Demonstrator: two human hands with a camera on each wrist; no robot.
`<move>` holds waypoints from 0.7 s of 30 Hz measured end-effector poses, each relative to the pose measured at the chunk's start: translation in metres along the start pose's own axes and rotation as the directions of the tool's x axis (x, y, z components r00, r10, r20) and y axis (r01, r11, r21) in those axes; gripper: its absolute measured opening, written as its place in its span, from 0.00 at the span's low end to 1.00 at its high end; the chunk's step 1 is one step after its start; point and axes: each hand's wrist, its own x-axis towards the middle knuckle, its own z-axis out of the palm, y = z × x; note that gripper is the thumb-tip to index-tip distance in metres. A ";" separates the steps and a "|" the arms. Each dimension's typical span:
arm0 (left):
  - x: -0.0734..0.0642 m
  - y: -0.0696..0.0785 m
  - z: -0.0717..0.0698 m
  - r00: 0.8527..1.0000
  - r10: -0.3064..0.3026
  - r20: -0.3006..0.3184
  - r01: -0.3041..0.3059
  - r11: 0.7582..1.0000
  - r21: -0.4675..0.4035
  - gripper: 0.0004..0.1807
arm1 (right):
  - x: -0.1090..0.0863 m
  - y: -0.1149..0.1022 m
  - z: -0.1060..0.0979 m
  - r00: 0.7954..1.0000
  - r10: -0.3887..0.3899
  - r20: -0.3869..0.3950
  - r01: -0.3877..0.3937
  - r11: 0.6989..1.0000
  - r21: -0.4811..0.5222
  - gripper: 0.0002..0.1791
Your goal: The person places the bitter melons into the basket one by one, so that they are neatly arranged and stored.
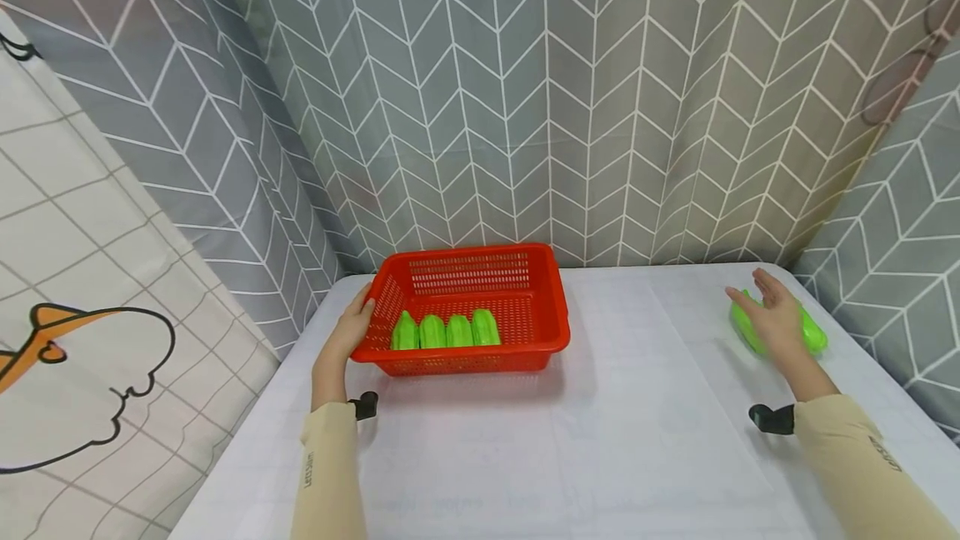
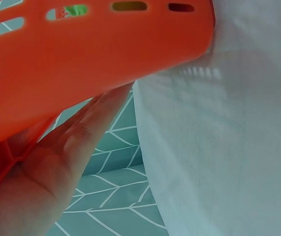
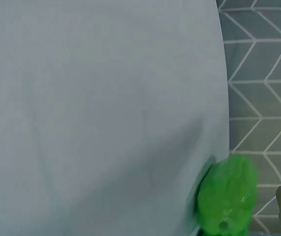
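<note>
My left hand (image 1: 351, 332) grips the left side of a red plastic basket (image 1: 558, 307), its thumb at the rim. In the left wrist view the hand's fingers (image 2: 93, 118) lie along the outside of the basket wall. Inside the basket, several bright green, ridged vegetables (image 1: 432, 332) stand in a row toward the front. At the table's far right, my right hand (image 1: 776, 315) hovers with fingers spread over a green ridged vegetable (image 1: 813, 336), hiding its middle. The right wrist view shows that vegetable (image 3: 226, 196) at the table edge, with the hand's fingertips beside it.
A white cloth covers the table (image 1: 637, 423). Grey curtains (image 1: 570, 90) with white zigzag lines hang behind and on the right. On the left is a white grid-patterned curtain (image 1: 90, 232) with a cartoon drawing.
</note>
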 end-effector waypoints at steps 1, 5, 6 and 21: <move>-0.001 0.001 0.000 1.000 -0.008 -0.002 0.008 1.000 -0.004 0.30 | 0.000 0.003 -0.003 1.000 0.006 -0.009 -0.006 1.000 -0.002 0.43; 0.001 0.001 0.000 0.999 -0.033 0.009 0.033 0.999 -0.011 0.29 | 0.000 0.015 -0.011 0.999 0.041 -0.021 -0.041 0.999 -0.010 0.43; 0.001 0.001 0.000 0.999 -0.038 0.013 0.038 0.999 -0.015 0.28 | -0.001 0.017 -0.012 0.999 0.050 -0.019 -0.050 0.999 -0.014 0.43; 0.003 0.002 -0.001 0.999 -0.038 0.011 0.038 0.999 0.011 0.28 | -0.004 0.037 -0.013 0.998 0.022 0.053 -0.018 0.996 -0.087 0.44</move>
